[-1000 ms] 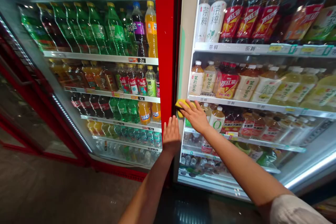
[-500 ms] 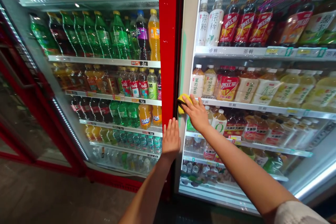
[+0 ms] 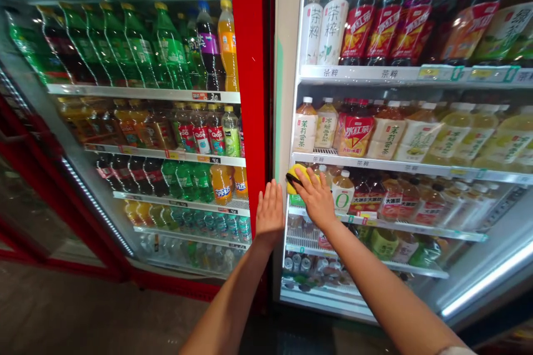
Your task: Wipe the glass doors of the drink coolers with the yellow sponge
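Note:
My right hand [image 3: 317,197] presses a yellow cloth or sponge with a black stripe [image 3: 298,179] on the glass door of the right cooler, near its left frame. The fingers lie over the yellow piece, whose left part shows. Lower and to the left, my left hand [image 3: 270,209] is flat with fingers pointing up, at the gap between the red frame [image 3: 255,94] and the pale frame [image 3: 287,61]. Nothing shows in my left hand.
Behind the glass of the left cooler, shelves hold green bottles [image 3: 169,47] and other drinks. The right cooler has tea bottles [image 3: 356,133] on several shelves. Brown floor [image 3: 83,310] shows at the lower left.
My right hand and the yellow piece have moved off the pale frame, right and slightly down onto the glass. The view has shifted a little; my left hand stays at the frames.

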Demonstrator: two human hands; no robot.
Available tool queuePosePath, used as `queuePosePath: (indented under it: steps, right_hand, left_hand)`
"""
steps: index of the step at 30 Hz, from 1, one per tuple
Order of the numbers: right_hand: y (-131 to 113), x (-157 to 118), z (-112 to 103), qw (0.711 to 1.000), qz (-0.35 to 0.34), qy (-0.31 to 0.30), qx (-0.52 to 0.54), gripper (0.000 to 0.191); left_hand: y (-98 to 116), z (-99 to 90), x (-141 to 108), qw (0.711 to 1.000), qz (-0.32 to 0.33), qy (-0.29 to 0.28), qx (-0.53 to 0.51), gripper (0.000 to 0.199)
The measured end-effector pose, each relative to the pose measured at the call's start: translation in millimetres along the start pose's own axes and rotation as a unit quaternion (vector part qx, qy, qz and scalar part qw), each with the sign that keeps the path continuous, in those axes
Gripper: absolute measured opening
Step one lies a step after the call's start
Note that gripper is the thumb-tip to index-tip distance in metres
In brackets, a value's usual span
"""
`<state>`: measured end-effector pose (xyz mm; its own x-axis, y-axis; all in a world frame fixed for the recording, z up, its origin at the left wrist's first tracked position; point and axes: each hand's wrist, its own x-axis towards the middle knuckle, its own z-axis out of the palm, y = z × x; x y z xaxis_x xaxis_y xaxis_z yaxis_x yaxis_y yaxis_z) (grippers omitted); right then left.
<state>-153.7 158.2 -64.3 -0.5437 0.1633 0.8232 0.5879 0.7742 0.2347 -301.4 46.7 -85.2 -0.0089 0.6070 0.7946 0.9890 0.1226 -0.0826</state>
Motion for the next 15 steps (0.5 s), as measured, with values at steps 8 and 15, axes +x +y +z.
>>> queuePosePath:
  steps: [8,15]
  right_hand:
    - [6.7,-40.2,1.3,1.000,0.016,-0.017,0.009,0.049]
    - [34.6,-55.4,-11.8,0.992,0.121,-0.022,0.000,0.059]
  left_hand:
    - [8.7,-5.7,17.8,0.999,0.045,-0.009,0.023,0.082]
    - [23.3,3.0,28.8,0.997,0.057,-0.048,0.012,0.090]
